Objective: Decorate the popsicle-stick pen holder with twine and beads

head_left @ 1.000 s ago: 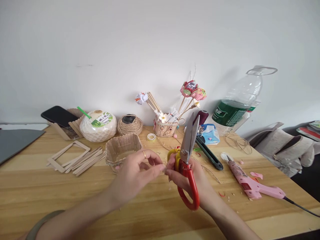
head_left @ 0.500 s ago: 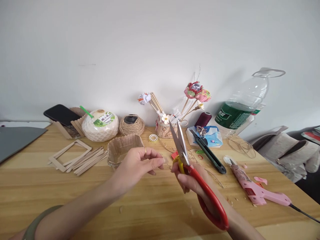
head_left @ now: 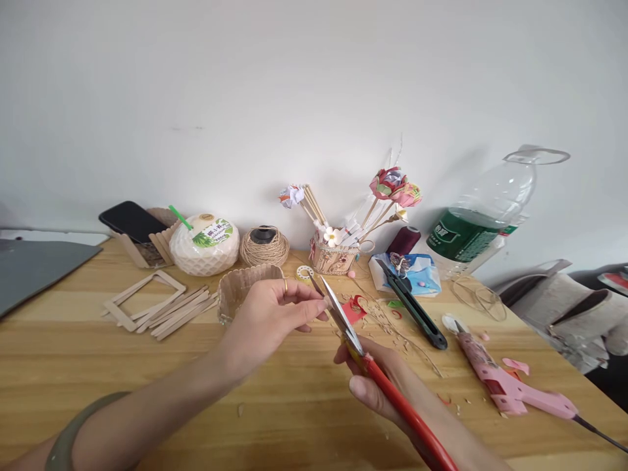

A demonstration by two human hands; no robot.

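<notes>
Red-handled scissors [head_left: 366,366], gripped in the right hand [head_left: 387,392], angle up-left, blades open toward the left hand's [head_left: 267,320] pinched fingers [head_left: 314,306].

A plain white wall [head_left: 314,85] is filling the far half of the scene, running unbroken from left to right, with a faint smudge showing on its left part. Soft, even light is falling across it, and objects at the far edge are casting pale shadows onto it. A light wooden table [head_left: 98,386] with visible grain is stretching across the near half, butting against the wall. At the far left, a dark grey flat surface [head_left: 34,271] is lying on the table's corner. Beyond the table's right end, grey padded furniture [head_left: 579,307] is sitting lower down, partly cut off by the frame.
</notes>
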